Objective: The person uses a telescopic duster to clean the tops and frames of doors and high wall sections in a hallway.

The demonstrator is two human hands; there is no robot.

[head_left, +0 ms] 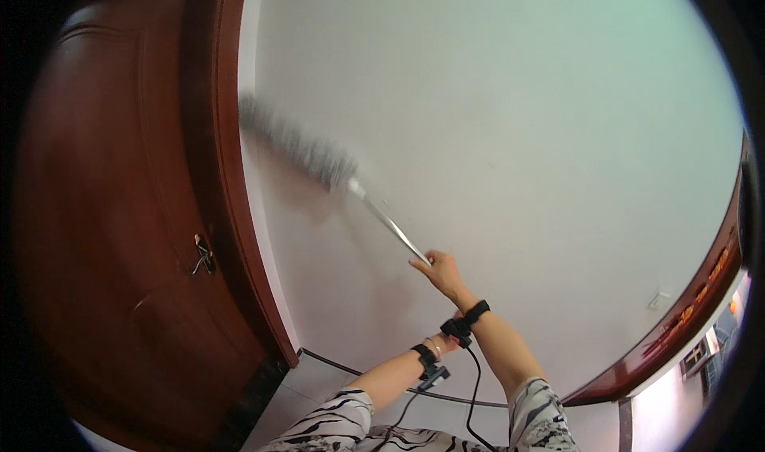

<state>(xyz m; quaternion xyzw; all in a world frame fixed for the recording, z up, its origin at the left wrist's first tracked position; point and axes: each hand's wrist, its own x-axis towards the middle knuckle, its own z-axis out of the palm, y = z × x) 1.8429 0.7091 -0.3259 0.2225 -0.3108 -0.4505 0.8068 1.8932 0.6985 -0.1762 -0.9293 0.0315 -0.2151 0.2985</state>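
My right hand (445, 272) grips the slim metal handle of a duster (391, 220). Its long grey fluffy head (299, 147) slants up to the left, blurred, against or very near the white wall (508, 153). The duster's tip reaches the corner strip beside the door frame. Lower down, my left hand (447, 341) is mostly hidden behind my right wrist and the black device strapped there. Whether it holds the handle's lower end cannot be seen.
A reddish-brown wooden door (107, 183) with a metal lever handle (203, 256) and a dark frame (230, 153) stands at left. A wall switch or socket (659, 300) sits low at right, near a brown wooden edge (633, 368). Black cables (478, 386) hang from both wrists.
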